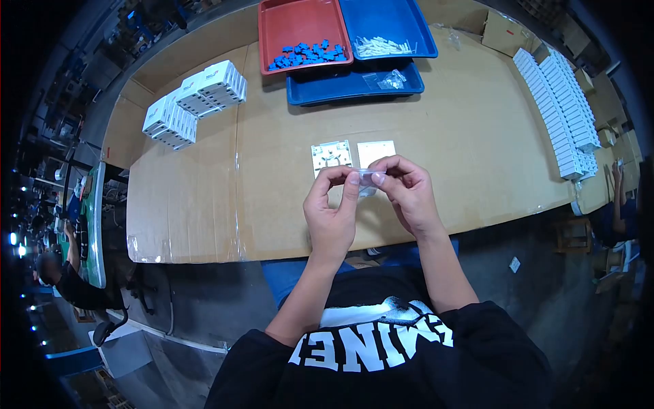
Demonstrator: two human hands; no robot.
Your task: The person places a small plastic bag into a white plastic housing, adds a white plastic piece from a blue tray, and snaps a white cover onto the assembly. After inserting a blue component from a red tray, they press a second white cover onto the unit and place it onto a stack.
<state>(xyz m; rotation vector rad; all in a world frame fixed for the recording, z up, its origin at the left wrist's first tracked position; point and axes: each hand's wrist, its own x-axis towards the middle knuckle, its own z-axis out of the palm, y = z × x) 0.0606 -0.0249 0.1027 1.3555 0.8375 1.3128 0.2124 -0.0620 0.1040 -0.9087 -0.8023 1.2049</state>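
Between my two hands is a small clear plastic bag [368, 183], pinched at its top edge. My left hand [332, 213] grips one side between thumb and forefinger, and my right hand [410, 195] grips the other. What the bag contains is too small to tell. Just beyond my fingers, a white plastic housing [331, 157] with its inner side showing lies on the cardboard-covered table [272, 184]. Beside it lies a flat white cover [376, 150], partly hidden by my right hand.
At the back stand a red tray [300, 20] of blue parts, a blue tray [388, 20] of white sticks and another blue tray [327, 91] with small clear bags. White boxed units [197, 99] are stacked left; long rows of white units [555, 112] stand right. Other people work at both sides.
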